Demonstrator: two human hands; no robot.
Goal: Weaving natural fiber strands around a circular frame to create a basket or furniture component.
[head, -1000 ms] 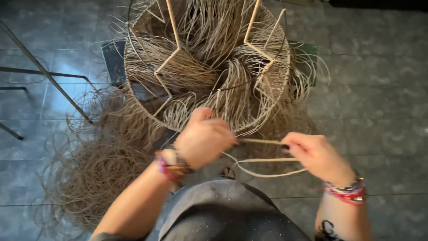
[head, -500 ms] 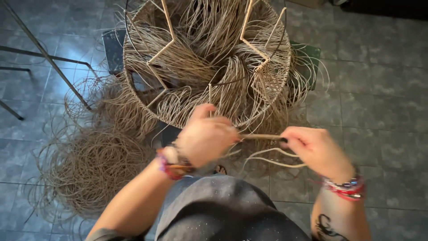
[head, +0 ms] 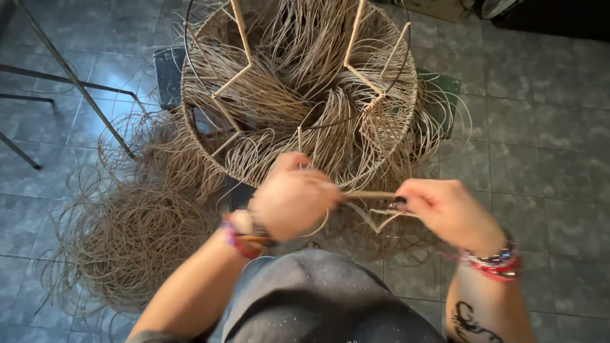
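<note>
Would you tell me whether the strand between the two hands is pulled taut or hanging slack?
Taut: the strand runs straight between the left hand and right hand; thinner strands loop slack beneath it.

One head-worn camera looks steeply down, close over the tiled floor (head: 559,140).

No label, sign or screen is visible. One possible package: a box (head: 438,7) at the upper edge of the frame, right of centre, tan like cardboard, cut off by the frame so that only its lower face and one straight edge show. It lies on the grey tiled floor, beside a dark area in the upper right corner. Its full shape cannot be told.
</note>
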